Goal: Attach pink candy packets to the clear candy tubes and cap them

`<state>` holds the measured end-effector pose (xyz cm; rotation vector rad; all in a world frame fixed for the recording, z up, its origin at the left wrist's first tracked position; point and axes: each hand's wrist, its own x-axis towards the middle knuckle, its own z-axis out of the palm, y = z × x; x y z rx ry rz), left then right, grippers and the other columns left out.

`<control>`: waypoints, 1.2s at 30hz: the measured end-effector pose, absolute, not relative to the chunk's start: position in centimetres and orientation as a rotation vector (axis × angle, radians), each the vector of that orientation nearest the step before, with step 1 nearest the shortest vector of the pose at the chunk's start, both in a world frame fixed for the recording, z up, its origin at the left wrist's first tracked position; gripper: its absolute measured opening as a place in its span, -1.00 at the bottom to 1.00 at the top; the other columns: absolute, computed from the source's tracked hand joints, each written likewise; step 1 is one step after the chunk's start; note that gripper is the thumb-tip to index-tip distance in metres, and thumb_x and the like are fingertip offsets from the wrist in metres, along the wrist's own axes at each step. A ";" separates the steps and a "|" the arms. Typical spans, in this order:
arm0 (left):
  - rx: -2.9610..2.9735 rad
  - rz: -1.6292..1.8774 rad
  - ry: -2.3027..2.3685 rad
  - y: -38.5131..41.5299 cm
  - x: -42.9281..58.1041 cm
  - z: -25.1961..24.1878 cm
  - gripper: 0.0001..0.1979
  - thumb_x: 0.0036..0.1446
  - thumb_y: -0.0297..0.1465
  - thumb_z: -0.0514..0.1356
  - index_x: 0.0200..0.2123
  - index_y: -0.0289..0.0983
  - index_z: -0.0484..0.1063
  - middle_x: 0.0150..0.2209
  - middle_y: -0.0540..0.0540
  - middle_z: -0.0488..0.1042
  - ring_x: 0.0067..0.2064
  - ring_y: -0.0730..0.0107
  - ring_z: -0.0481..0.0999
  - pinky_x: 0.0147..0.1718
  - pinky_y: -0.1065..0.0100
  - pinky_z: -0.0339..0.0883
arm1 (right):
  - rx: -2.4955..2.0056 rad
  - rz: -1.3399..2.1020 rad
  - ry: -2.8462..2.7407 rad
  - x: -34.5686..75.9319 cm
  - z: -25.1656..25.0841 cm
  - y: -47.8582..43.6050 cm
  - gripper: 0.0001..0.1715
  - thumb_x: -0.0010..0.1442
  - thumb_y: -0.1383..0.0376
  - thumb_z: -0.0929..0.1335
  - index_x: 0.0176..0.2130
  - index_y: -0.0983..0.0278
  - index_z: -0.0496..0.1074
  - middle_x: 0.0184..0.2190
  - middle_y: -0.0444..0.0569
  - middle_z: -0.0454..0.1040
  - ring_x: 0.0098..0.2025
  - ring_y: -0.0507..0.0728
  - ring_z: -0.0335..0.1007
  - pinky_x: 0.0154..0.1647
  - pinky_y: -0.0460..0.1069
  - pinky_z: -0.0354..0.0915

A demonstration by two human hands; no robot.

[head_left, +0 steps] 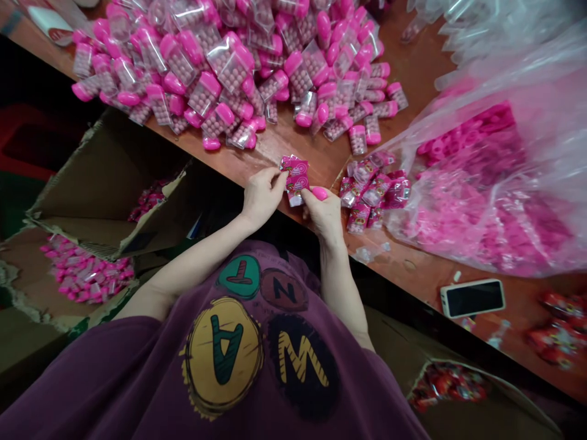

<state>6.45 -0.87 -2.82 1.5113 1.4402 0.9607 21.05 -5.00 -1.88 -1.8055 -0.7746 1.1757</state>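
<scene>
My left hand (262, 198) pinches the left edge of a small pink printed packet (297, 174) at the table's front edge. My right hand (325, 214) grips the same packet's lower right part between thumb and fingers. A glossy pink cap (320, 193) shows at my right hand; what is under it is hidden by the fingers. Just right of that hand lies a small heap of pink wrapped packets (373, 189). Beyond both hands spreads a large pile of clear candy boxes (233, 67) with pink caps and pale pink balls inside.
A clear bag of pink caps (486, 183) fills the right side, with clear empty containers (486, 30) behind it. A phone (474, 297) and red packets (562, 330) lie at right. Open cartons (110, 177) stand below left; another box holds red packets (447, 385).
</scene>
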 end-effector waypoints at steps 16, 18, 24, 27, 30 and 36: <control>1.159 0.878 1.172 -2.7 6.8 0.7 -0.84 0.24 -0.29 0.37 -0.22 -0.26 0.67 -0.32 -0.08 0.60 -0.31 0.42 0.53 -0.31 0.47 0.37 | -1.539 1.170 -0.685 23.2 -0.3 -7.3 -0.60 0.11 0.00 0.55 -0.39 0.23 0.46 -0.66 -0.26 0.37 -0.64 -0.04 0.20 -0.59 -0.09 0.18; 0.873 0.752 1.110 -3.4 7.1 1.3 -0.77 0.15 -0.22 0.41 -0.26 -0.28 0.66 -0.59 0.07 0.37 -0.61 0.56 0.19 -0.62 0.47 0.02 | -1.542 1.209 -0.707 22.1 0.1 -7.7 -0.56 0.04 -0.02 0.59 -0.35 0.25 0.51 -0.59 -0.25 0.45 -0.58 -0.05 0.26 -0.54 -0.11 0.22; 0.760 0.789 1.147 -4.0 7.6 -0.5 -0.77 -0.02 -0.28 0.50 -0.44 -0.30 0.58 -0.66 0.11 0.28 -0.63 0.61 0.14 -0.63 0.47 -0.02 | -1.472 1.277 -0.498 20.8 -1.6 -7.7 -0.54 -0.11 0.03 0.64 -0.30 0.22 0.56 -0.47 -0.24 0.50 -0.48 -0.02 0.29 -0.43 -0.09 0.28; 0.749 0.786 1.141 -4.4 7.9 -1.1 -0.71 -0.01 -0.28 0.49 -0.54 -0.29 0.49 -0.68 0.11 0.26 -0.63 0.59 0.17 -0.62 0.46 0.05 | -1.423 1.271 -0.443 20.7 -1.8 -7.9 -0.52 -0.09 0.06 0.63 -0.21 0.20 0.58 -0.39 -0.21 0.55 -0.44 -0.01 0.32 -0.42 -0.08 0.30; 0.697 0.815 1.125 -4.9 8.4 -1.2 -0.71 -0.02 -0.31 0.51 -0.55 -0.28 0.48 -0.67 0.10 0.28 -0.63 0.61 0.18 -0.62 0.47 0.06 | -1.369 1.271 -0.398 20.5 -2.0 -8.3 -0.39 -0.12 0.08 0.65 -0.09 0.16 0.55 -0.37 -0.24 0.54 -0.45 -0.02 0.33 -0.41 -0.08 0.32; 0.564 0.838 1.122 -5.2 9.6 -0.8 -0.59 -0.06 -0.35 0.52 -0.67 -0.27 0.34 -0.73 0.11 0.23 -0.67 0.62 0.19 -0.66 0.48 0.10 | -1.440 1.097 -0.543 20.2 -2.2 -8.7 -0.57 0.05 0.11 0.55 -0.11 0.13 0.47 -0.28 -0.19 0.51 -0.28 0.05 0.45 -0.12 -0.02 0.47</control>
